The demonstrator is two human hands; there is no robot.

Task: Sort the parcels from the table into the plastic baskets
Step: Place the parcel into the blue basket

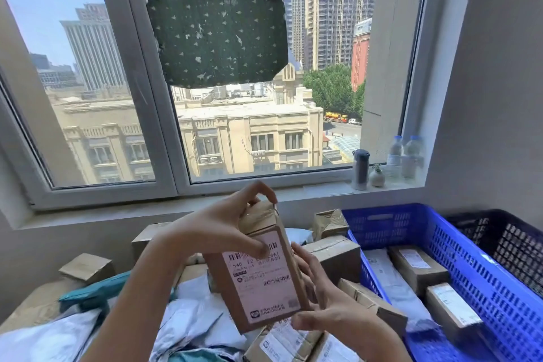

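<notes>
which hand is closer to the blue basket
Right. The right hand holds the box at its lower right edge, close beside the blue basket. The left hand grips the box's top, farther left of the basket.

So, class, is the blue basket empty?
No, the blue basket holds several labelled cardboard parcels lying inside it.

Left hand (219, 226) pinches a brown cardboard parcel (263, 285) at its top; right hand (326, 303) curls round its lower side.
</notes>
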